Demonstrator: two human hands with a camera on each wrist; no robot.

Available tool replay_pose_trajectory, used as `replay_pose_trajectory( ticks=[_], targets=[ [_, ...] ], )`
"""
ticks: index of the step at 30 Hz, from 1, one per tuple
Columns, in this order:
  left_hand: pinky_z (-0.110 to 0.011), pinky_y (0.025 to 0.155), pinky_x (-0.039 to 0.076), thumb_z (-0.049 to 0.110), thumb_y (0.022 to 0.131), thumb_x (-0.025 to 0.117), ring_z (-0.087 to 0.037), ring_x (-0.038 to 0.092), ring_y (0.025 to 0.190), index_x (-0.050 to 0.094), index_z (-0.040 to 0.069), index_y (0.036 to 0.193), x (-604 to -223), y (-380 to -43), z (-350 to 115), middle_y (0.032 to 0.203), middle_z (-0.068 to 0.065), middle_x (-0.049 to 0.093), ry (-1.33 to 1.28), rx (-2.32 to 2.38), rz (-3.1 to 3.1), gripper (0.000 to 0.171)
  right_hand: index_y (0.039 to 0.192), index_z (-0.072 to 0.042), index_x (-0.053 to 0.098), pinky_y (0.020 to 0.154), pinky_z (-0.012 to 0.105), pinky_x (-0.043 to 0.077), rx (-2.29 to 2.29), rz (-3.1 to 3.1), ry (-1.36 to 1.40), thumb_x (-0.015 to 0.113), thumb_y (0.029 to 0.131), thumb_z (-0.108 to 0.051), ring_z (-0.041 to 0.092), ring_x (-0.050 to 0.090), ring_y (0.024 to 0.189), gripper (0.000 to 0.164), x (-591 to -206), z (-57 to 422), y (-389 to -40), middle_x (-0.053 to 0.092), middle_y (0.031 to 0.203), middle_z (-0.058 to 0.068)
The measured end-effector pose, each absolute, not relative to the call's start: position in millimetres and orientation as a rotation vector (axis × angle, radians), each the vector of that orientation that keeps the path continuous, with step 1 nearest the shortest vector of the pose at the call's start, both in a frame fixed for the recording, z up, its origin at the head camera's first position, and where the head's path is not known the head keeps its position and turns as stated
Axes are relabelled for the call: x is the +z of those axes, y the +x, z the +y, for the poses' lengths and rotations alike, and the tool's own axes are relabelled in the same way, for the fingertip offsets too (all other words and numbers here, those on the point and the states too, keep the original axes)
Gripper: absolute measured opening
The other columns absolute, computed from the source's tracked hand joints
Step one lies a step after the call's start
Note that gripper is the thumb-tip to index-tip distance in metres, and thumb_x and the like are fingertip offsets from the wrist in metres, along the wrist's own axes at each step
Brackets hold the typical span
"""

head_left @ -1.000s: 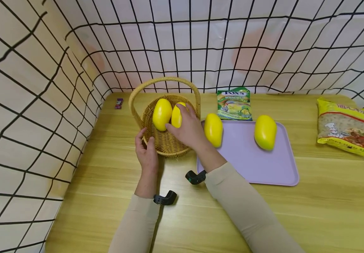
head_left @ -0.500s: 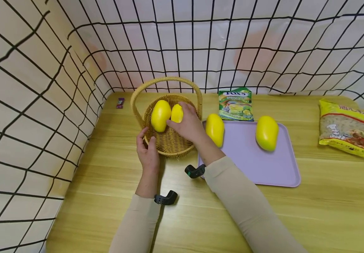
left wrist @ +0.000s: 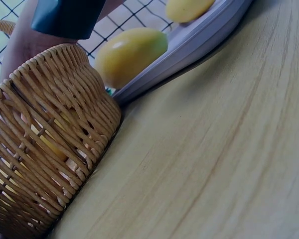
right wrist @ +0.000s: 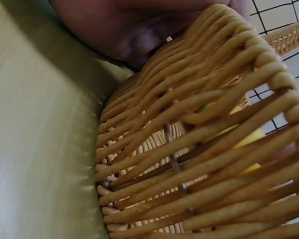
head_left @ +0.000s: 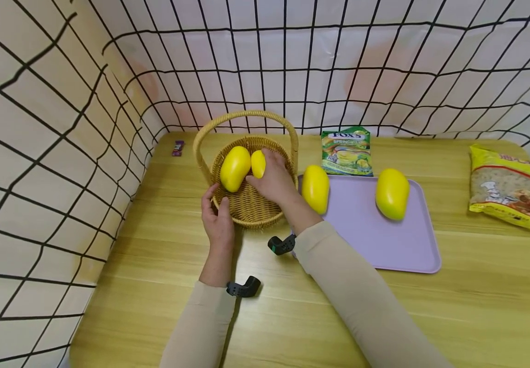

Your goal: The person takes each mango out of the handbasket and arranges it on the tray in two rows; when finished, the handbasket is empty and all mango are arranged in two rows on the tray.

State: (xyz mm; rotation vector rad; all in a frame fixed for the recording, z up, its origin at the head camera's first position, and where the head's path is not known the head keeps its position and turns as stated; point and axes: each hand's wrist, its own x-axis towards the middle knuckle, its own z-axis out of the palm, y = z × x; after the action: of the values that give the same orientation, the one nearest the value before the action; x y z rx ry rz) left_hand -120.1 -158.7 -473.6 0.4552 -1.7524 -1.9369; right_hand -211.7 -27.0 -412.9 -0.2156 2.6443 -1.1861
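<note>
In the head view a wicker basket [head_left: 252, 204] with a tall arched handle stands toward the back of the table. A yellow mango [head_left: 235, 168] lies inside it on the left. Beside that one, my right hand [head_left: 274, 179] reaches into the basket and grips a second mango [head_left: 258, 163], partly hidden by the fingers. My left hand [head_left: 219, 222] holds the basket's near left side, with the thumb by the rim. The right wrist view has the left hand [right wrist: 139, 30] against the outside of the weave. Through the basket wall [left wrist: 55, 134] in the left wrist view, bits of yellow show.
A lilac tray [head_left: 361, 240] right of the basket bears a mango [head_left: 315, 189] at its left end and another mango [head_left: 392, 194] at its right. Behind it lies a green Fox's packet [head_left: 346, 152]. A yellow food bag [head_left: 510, 189] lies far right, a small purple wrapper [head_left: 178, 148] far left.
The mango in my right hand sits slightly lower in the basket and shows less. The mango beside it has tilted a little. My left hand keeps its place at the basket.
</note>
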Motion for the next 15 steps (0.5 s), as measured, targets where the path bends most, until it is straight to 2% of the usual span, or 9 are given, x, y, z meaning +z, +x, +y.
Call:
replay_pose_trajectory(
  ticks=[15],
  targets=[
    [-0.039, 0.124, 0.026, 0.004, 0.098, 0.053, -0.017, 0.031, 0.151, 0.054, 0.004, 0.137, -473.0, -120.0, -158.3, 0.149, -0.007, 0.05, 0.454, -1.928, -1.763, 0.039, 0.163, -0.018, 0.02, 0.111, 0.05, 0.044, -1.169, 2.669, -0.171, 0.069, 0.096, -0.035, 0.036, 0.051, 0.136, 0.085, -414.2, -29.6, -213.2, 0.022, 0.167, 0.015]
  ],
)
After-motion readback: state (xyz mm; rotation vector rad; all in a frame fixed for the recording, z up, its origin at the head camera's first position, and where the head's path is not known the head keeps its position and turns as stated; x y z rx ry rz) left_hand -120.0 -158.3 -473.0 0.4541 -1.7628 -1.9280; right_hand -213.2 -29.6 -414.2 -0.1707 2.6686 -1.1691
